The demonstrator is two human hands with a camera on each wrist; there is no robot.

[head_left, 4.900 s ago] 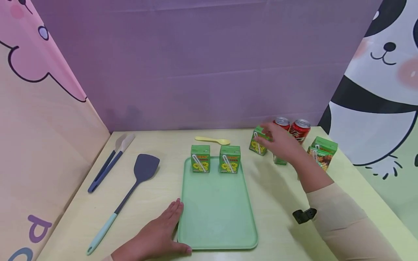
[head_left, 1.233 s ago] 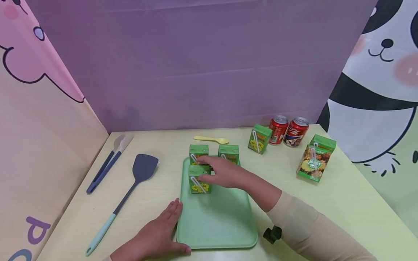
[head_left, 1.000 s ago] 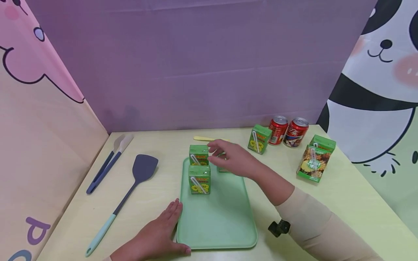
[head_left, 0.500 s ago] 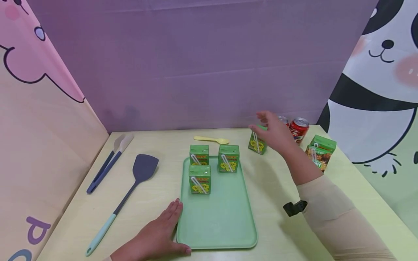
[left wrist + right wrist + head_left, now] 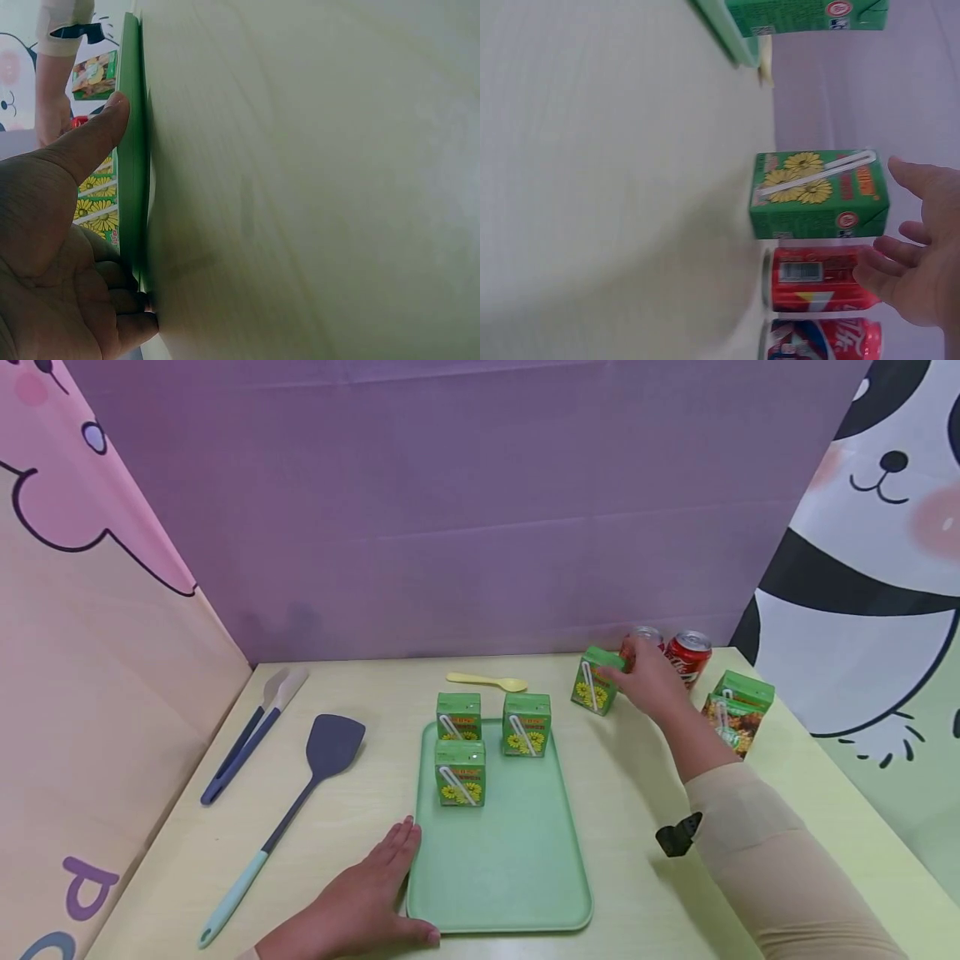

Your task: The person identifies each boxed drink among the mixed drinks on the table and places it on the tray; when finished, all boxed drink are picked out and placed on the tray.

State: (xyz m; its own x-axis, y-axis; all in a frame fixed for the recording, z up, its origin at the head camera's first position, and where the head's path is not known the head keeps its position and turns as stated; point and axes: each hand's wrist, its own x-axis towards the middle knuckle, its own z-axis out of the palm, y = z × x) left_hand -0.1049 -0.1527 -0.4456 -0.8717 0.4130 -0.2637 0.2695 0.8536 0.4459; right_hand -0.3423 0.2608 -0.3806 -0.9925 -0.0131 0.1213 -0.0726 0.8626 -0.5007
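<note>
My left hand (image 5: 360,893) rests at the near left corner of the pale green tray (image 5: 502,860), straight fingers along its left side and thumb at its front edge. On the tray stand three green drink cartons: a back left carton (image 5: 459,714), a back right carton (image 5: 527,727) and a carton (image 5: 460,777) before the left one. My right hand (image 5: 648,681) is at another upright drink carton (image 5: 595,685) on the table, its thumb by the carton's top. In the right wrist view its loosely bent fingers overlap a red soda can (image 5: 817,279) beside that carton (image 5: 821,193).
A second soda can (image 5: 688,656) stands at the back right. Nearer are two more cartons, the front carton (image 5: 735,722) leaning on the other. A yellow spoon (image 5: 487,681) lies behind the tray; a spatula (image 5: 333,747) and tongs (image 5: 255,735) lie to the left.
A carton from the right side was set on the tray before the back left one. My right hand let go of it and moved back right to the carton by the cans. Left hand unmoved.
</note>
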